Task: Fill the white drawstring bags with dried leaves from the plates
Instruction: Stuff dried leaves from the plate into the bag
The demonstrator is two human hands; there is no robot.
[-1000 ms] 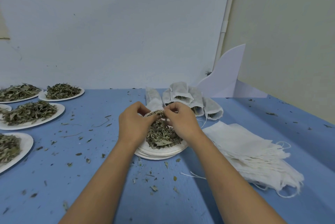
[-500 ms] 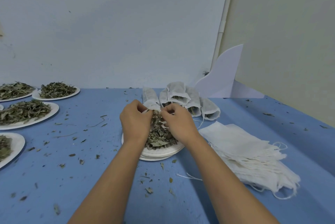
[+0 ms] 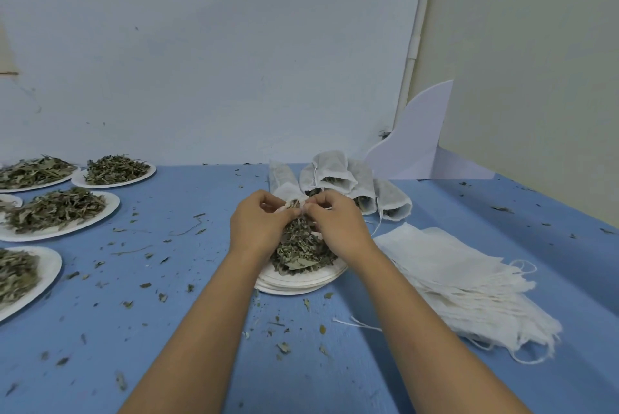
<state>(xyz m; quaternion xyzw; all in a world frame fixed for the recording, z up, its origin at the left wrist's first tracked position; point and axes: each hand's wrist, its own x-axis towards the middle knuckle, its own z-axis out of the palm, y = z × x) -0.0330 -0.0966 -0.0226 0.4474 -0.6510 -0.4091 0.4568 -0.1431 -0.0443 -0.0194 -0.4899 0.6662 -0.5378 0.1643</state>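
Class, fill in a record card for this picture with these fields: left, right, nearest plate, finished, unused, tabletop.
Left: left hand pinches the mouth of the held bag
Right: right hand pinches the same mouth
Nearest plate: plate stack beneath the hands, heaped with dried leaves
Finished: filled bags lying behind the plate stack
Unused: empty bags piled flat at right
Tabletop: blue table strewn with leaf crumbs; side plates of leaves at left
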